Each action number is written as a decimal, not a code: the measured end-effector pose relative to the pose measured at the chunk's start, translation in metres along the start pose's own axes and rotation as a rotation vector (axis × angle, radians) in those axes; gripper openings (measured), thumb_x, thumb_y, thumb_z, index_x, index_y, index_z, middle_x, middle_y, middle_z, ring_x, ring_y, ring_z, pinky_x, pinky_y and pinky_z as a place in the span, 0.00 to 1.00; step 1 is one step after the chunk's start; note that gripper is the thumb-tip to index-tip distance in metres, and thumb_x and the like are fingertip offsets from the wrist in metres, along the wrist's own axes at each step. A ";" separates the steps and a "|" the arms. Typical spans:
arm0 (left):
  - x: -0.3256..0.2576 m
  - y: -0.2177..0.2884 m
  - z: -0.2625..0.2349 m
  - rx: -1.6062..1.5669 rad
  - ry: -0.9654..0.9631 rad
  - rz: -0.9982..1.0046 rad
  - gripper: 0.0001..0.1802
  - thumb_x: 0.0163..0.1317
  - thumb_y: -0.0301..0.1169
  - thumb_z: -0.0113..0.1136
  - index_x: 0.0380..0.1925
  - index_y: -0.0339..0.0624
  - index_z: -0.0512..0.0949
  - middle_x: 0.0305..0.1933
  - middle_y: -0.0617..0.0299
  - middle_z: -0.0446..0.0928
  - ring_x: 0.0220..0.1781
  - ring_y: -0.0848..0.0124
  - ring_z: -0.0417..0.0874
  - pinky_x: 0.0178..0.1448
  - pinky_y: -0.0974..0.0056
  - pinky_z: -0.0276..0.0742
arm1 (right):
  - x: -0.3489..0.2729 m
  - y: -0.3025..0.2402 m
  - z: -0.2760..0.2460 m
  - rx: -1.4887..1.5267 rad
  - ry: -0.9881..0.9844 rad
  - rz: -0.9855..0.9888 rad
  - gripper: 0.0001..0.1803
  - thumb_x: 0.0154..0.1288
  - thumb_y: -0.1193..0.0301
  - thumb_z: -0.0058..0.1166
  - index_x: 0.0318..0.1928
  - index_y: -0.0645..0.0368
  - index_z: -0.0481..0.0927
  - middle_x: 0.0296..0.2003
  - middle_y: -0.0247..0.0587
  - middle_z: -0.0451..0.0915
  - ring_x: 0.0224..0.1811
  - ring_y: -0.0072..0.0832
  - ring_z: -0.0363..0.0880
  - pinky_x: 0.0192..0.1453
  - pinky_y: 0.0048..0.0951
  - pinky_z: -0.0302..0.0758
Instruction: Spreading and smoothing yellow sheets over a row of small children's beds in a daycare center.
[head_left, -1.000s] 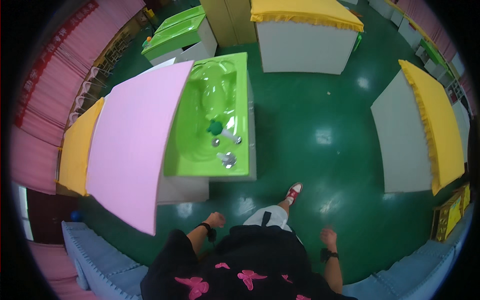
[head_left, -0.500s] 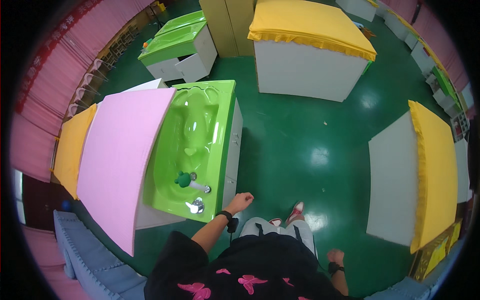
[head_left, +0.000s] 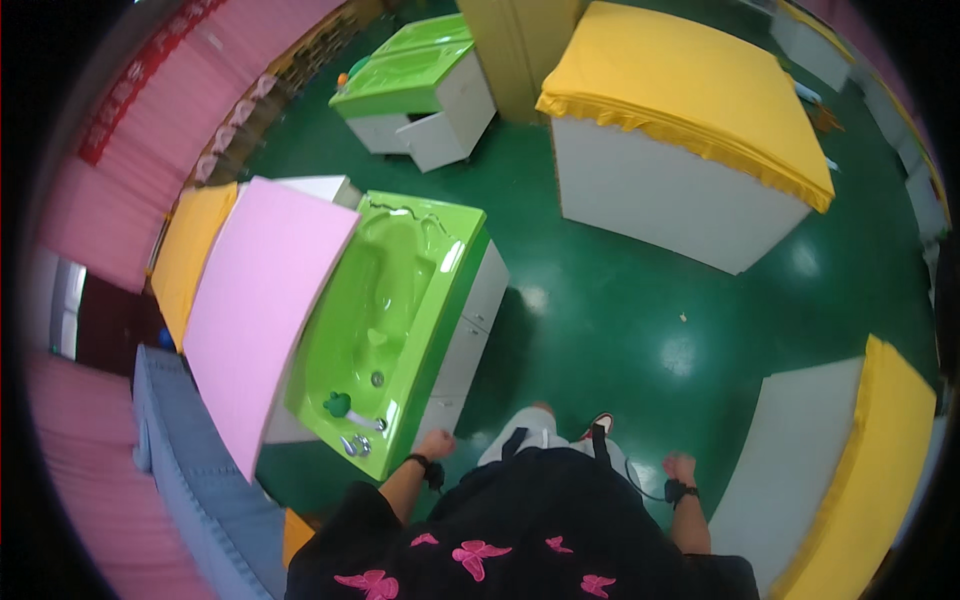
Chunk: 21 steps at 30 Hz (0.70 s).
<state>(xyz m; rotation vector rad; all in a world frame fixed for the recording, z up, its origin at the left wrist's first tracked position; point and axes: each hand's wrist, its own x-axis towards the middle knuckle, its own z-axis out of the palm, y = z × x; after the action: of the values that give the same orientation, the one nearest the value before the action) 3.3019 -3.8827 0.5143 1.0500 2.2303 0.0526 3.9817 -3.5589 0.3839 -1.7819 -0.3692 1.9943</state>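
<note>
**Left hand [head_left: 436, 444] and right hand [head_left: 679, 467] well apart, either side of torso [head_left: 520, 515]**

Left forearm [head_left: 402, 490] angles up and inward, left hand at its end, slightly farther forward than the right. Right forearm [head_left: 691, 525] points forward, leaning a little inward. Hands don't touch each other. Both are small and soft in view; fingers look loosely curled, maybe, exact pose unclear.
</note>
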 end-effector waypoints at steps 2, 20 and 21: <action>0.020 0.063 -0.034 -0.712 0.005 -0.119 0.09 0.59 0.26 0.52 0.35 0.38 0.81 0.34 0.57 0.84 0.34 0.68 0.85 0.41 0.60 0.80 | 0.017 -0.080 0.096 -0.337 0.122 -0.042 0.14 0.65 0.68 0.50 0.46 0.64 0.77 0.32 0.49 0.82 0.28 0.38 0.83 0.29 0.33 0.79; 0.329 0.149 -0.164 -0.814 0.030 -0.535 0.14 0.57 0.35 0.52 0.31 0.38 0.83 0.26 0.53 0.84 0.29 0.61 0.87 0.39 0.57 0.82 | 0.184 -0.483 0.587 -0.884 -0.371 -0.253 0.11 0.71 0.67 0.48 0.46 0.59 0.80 0.34 0.39 0.83 0.27 0.27 0.83 0.28 0.26 0.79; 0.349 0.155 -0.179 -0.856 0.152 -0.528 0.14 0.58 0.36 0.52 0.32 0.37 0.83 0.27 0.53 0.84 0.28 0.61 0.87 0.39 0.57 0.82 | 0.194 -0.499 0.620 -0.899 -0.389 -0.256 0.11 0.71 0.67 0.48 0.46 0.59 0.80 0.34 0.39 0.83 0.27 0.27 0.83 0.28 0.26 0.79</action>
<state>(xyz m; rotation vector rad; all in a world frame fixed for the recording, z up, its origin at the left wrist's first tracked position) 3.1424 -3.4921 0.5091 -0.0060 2.1853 0.7921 3.4269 -2.9754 0.5356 -1.6156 -1.7422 2.1219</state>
